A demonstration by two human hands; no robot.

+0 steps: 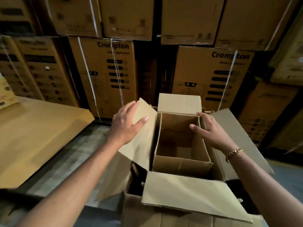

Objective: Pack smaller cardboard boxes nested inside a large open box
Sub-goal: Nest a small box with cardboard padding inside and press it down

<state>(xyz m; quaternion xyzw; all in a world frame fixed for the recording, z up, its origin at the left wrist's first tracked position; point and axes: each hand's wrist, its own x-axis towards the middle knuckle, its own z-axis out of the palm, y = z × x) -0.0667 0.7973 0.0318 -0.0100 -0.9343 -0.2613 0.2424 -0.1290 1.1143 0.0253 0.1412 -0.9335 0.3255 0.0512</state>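
Note:
A small open cardboard box (182, 166) stands inside a large open box (167, 215) in the middle of the view, and its inside looks empty. Its far flap (179, 104) stands upright. My left hand (127, 122) grips the left flap (142, 138), thumb on its inner face and fingers behind its top edge. My right hand (211, 130), with a gold bracelet at the wrist, lies on the small box's right rim, fingers spread over the edge. The large box's near flap (193, 194) and right flap (242, 141) are folded outward.
Stacks of strapped, printed cartons (105, 74) form a wall close behind the boxes. A flat sheet of cardboard (36, 138) lies at the left over a grey floor (68, 163). More cartons (268, 112) stand at the right.

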